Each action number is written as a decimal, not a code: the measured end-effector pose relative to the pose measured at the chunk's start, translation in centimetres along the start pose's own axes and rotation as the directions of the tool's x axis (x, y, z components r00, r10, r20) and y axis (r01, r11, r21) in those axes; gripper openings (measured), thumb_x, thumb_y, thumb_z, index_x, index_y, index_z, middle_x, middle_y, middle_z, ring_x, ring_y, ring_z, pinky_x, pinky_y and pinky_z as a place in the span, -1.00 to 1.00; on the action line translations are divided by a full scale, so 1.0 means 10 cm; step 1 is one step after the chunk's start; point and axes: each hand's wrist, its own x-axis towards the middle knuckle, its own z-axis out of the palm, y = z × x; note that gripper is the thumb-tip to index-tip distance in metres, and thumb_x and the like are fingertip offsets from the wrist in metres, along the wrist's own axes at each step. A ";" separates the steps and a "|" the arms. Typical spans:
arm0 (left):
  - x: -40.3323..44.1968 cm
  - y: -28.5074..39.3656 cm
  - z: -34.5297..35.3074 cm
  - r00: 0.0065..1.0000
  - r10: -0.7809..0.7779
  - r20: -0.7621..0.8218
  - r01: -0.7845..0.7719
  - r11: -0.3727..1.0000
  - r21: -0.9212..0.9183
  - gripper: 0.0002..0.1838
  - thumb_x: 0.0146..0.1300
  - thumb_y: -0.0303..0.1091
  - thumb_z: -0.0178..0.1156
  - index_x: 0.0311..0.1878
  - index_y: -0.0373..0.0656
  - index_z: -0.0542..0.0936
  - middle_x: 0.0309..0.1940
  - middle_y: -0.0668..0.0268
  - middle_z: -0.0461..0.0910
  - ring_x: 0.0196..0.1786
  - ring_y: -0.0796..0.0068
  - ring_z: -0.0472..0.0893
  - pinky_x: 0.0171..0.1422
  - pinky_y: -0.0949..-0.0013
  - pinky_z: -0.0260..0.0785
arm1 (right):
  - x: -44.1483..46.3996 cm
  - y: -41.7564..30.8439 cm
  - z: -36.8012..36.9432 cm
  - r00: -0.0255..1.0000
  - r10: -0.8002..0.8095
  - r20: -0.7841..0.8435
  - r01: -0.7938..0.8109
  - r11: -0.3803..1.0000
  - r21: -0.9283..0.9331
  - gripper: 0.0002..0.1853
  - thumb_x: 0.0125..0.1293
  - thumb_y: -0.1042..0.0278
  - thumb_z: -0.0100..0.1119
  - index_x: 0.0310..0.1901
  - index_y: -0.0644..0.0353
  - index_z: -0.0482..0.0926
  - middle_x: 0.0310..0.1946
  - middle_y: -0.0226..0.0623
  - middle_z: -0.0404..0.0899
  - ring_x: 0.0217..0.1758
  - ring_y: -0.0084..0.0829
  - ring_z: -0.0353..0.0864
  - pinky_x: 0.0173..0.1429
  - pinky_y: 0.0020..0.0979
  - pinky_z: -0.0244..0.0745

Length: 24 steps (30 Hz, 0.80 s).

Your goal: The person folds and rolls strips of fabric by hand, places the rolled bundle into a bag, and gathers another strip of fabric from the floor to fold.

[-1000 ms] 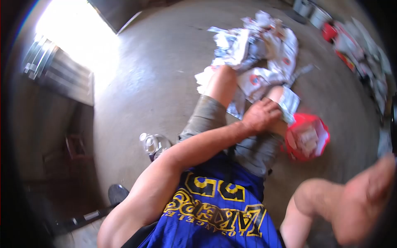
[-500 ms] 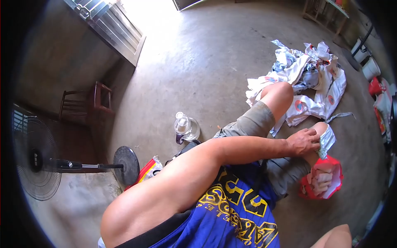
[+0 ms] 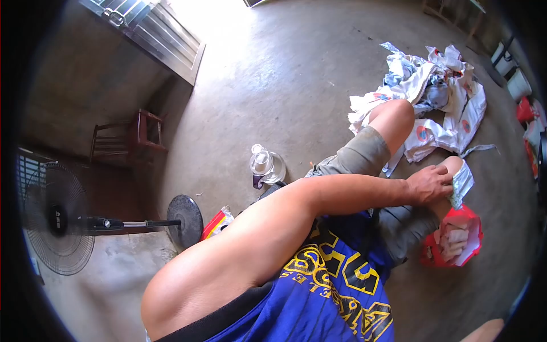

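The left hand (image 3: 430,185) is reaching across to the right of the frame and is lying against the bent leg, its fingers curling at the near edge of a pale cloth piece (image 3: 463,182). The fingers are touching the cloth; whether they are gripping it or only pressing it to the leg, I cannot tell. The right hand is lying outside the view, so its grip cannot be reported; a part of the right arm (image 3: 485,330) is showing at the lower right edge.

The cloth piece is spreading over the leg near the knee, just above a red bag (image 3: 469,215) that is sitting on the floor, holding a stack of pale pieces (image 3: 454,239). A heap of white printed cloth (image 3: 420,85) is lying at the upper right, beyond the other knee.

A clear jug (image 3: 269,168) with a dark handle is standing on the floor near the centre. At the left, a fan (image 3: 58,219) is leaning across the lower frame as seen, with a wooden chair (image 3: 151,131) standing above it. A door (image 3: 154,37) is standing open at the upper left, light coming in beside it.
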 end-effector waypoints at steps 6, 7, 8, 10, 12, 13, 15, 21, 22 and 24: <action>0.02 -0.05 0.13 0.999 0.034 -0.041 -0.033 0.999 0.032 -0.72 0.23 -0.21 0.29 -0.01 -0.01 0.66 0.07 0.26 0.56 0.25 0.15 0.53 0.22 0.09 0.49 | -0.05 0.03 0.05 1.000 0.004 0.008 -0.004 1.000 -0.004 -0.46 0.60 -0.17 0.05 -0.06 0.30 0.52 -0.27 -0.24 0.40 -0.30 -0.43 0.36 -0.17 -0.31 0.28; 0.03 -0.04 0.11 0.999 0.024 -0.024 -0.023 0.999 0.029 -0.72 0.23 -0.21 0.29 -0.01 -0.01 0.66 0.08 0.25 0.56 0.25 0.14 0.53 0.24 0.08 0.49 | -0.07 0.04 0.05 1.000 0.006 0.014 -0.006 1.000 -0.001 -0.46 0.60 -0.16 0.05 -0.06 0.31 0.52 -0.27 -0.24 0.41 -0.29 -0.43 0.36 -0.17 -0.31 0.28; 0.01 -0.01 0.11 1.000 0.014 -0.006 -0.014 1.000 0.019 -0.72 0.23 -0.21 0.29 0.00 -0.01 0.66 0.09 0.25 0.56 0.26 0.14 0.52 0.25 0.07 0.49 | -0.06 0.04 0.05 1.000 0.012 0.023 -0.013 1.000 0.002 -0.46 0.60 -0.16 0.05 -0.06 0.31 0.52 -0.26 -0.24 0.41 -0.29 -0.43 0.36 -0.16 -0.31 0.28; -0.01 -0.03 0.13 1.000 -0.005 -0.015 0.005 1.000 -0.004 -0.73 0.24 -0.21 0.28 -0.01 -0.02 0.66 0.09 0.23 0.55 0.26 0.13 0.52 0.26 0.07 0.48 | -0.07 0.04 0.07 0.999 0.022 0.025 -0.022 1.000 0.002 -0.46 0.60 -0.16 0.05 -0.05 0.31 0.53 -0.26 -0.23 0.41 -0.28 -0.42 0.37 -0.16 -0.30 0.29; 0.01 -0.02 0.14 1.000 -0.006 -0.018 0.006 1.000 -0.024 -0.73 0.24 -0.22 0.28 -0.01 -0.03 0.65 0.08 0.23 0.55 0.25 0.13 0.52 0.24 0.07 0.48 | -0.05 0.05 0.09 0.999 0.025 0.026 -0.025 1.000 0.006 -0.46 0.60 -0.16 0.05 -0.05 0.31 0.53 -0.25 -0.23 0.42 -0.28 -0.42 0.37 -0.15 -0.30 0.29; -0.01 -0.01 0.14 1.000 -0.015 -0.014 0.015 0.999 -0.035 -0.72 0.23 -0.22 0.28 -0.01 -0.03 0.64 0.08 0.23 0.55 0.25 0.14 0.52 0.23 0.07 0.48 | -0.04 0.05 0.11 0.999 0.026 0.025 -0.026 1.000 0.003 -0.47 0.60 -0.16 0.05 -0.05 0.31 0.53 -0.25 -0.22 0.42 -0.27 -0.41 0.38 -0.15 -0.30 0.29; 0.02 -0.01 0.13 1.000 -0.008 -0.023 0.007 0.998 -0.055 -0.71 0.22 -0.22 0.29 -0.01 -0.03 0.64 0.07 0.23 0.55 0.24 0.14 0.52 0.22 0.07 0.48 | -0.02 0.05 0.14 1.000 0.015 0.025 -0.015 1.000 -0.003 -0.47 0.59 -0.16 0.05 -0.05 0.31 0.53 -0.24 -0.22 0.42 -0.27 -0.41 0.38 -0.14 -0.29 0.30; -0.08 -0.04 0.29 0.999 0.038 0.023 -0.039 0.999 0.016 -0.55 0.22 -0.24 0.25 0.20 -0.06 0.59 0.22 0.19 0.50 0.40 0.07 0.45 0.38 0.07 0.43 | 0.06 0.15 0.37 1.000 -0.015 -0.004 0.015 0.999 -0.034 -0.47 0.59 -0.15 0.06 -0.04 0.31 0.54 -0.22 -0.20 0.44 -0.25 -0.39 0.40 -0.12 -0.28 0.31; -0.05 -0.05 0.30 0.999 0.001 0.043 0.000 0.999 -0.043 -0.54 0.26 -0.24 0.21 0.23 -0.08 0.58 0.26 0.19 0.49 0.42 0.07 0.43 0.43 0.07 0.41 | 0.09 0.18 0.42 1.000 -0.017 -0.012 0.017 0.999 -0.040 -0.47 0.59 -0.15 0.06 -0.04 0.31 0.54 -0.22 -0.19 0.44 -0.24 -0.39 0.40 -0.12 -0.28 0.31; -0.09 -0.02 0.22 1.000 0.022 0.002 -0.022 1.000 -0.011 -0.54 0.30 -0.25 0.18 0.26 -0.11 0.56 0.29 0.21 0.48 0.44 0.11 0.43 0.43 0.08 0.41 | 0.14 0.22 0.50 1.000 -0.013 -0.023 0.012 0.998 -0.054 -0.47 0.59 -0.14 0.06 -0.03 0.32 0.54 -0.21 -0.19 0.44 -0.24 -0.38 0.40 -0.11 -0.27 0.32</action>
